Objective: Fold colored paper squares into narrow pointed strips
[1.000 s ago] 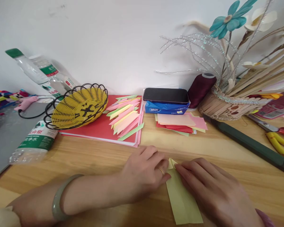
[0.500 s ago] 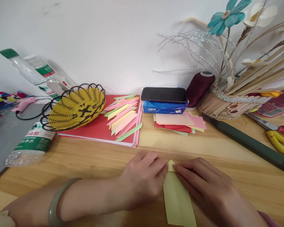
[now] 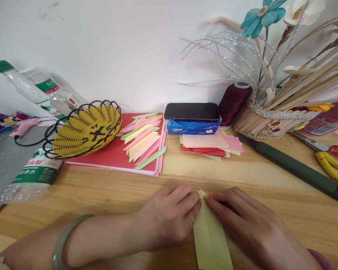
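Note:
A long yellow-green paper strip (image 3: 211,240) lies on the wooden table (image 3: 107,191) near the front edge, its far end folded to a point. My left hand (image 3: 169,219), with a ring and a jade bangle on the wrist, presses the strip's left side near the tip. From the right, my right hand (image 3: 248,225) presses on the tip with its fingertips. Both hands lie flat on the paper, fingers together.
Behind lie folded paper strips (image 3: 143,140) on red card (image 3: 112,153), a yellow wire basket (image 3: 86,129), flat coloured sheets (image 3: 211,144), a phone (image 3: 191,111) on a tissue pack, a thread spool (image 3: 233,101), a stick vase (image 3: 270,122), a dark bar (image 3: 295,168), yellow-handled scissors (image 3: 331,165) and a bottle (image 3: 30,174).
The strip has turned so its near end now points more toward me, and both hands have shifted slightly left along its pointed tip. The view has drifted a little.

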`<state>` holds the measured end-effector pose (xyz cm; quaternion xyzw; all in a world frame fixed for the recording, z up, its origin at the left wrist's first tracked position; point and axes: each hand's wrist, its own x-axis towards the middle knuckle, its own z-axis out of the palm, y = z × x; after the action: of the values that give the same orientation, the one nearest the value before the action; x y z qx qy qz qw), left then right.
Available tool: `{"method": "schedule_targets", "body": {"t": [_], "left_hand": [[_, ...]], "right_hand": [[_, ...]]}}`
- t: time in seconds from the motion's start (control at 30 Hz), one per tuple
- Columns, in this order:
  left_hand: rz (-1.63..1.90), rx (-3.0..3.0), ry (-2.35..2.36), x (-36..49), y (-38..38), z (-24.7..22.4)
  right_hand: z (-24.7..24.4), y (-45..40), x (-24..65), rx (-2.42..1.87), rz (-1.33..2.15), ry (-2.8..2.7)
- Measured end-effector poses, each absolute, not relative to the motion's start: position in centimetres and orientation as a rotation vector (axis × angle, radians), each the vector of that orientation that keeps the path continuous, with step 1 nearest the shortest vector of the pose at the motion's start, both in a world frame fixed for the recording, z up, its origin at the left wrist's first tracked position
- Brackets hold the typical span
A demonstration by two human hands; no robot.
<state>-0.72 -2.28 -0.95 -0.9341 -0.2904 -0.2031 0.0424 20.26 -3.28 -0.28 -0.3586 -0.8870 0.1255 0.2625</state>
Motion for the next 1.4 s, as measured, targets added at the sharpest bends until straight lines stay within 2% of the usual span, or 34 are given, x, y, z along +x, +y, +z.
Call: {"method": "schedule_targets", "body": {"t": [0.2,0.43,0.83,1.13,1.4], "left_hand": [[-0.609,-2.845,-0.784,-0.9,-2.1,-0.5],[-0.609,-2.865,-0.684,-1.1,-1.9,0.0],[-0.528,-2.898,-0.823,-1.1,-2.2,-1.3],[-0.602,-2.873,-0.83,-1.0,-2.2,-1.1],[-0.584,-2.861,-0.818,-1.0,-2.1,-1.2]], "right_hand": [[-0.2,-3.0,20.6,-0.937,0.405,-2.41],[1.0,-2.7,20.1,-0.891,0.253,-2.417],[0.8,-2.8,20.0,-0.906,0.219,-2.475],[1.0,-2.8,19.9,-0.894,0.222,-2.503],[0.9,-2.7,20.0,-0.937,0.372,-2.481]]}}
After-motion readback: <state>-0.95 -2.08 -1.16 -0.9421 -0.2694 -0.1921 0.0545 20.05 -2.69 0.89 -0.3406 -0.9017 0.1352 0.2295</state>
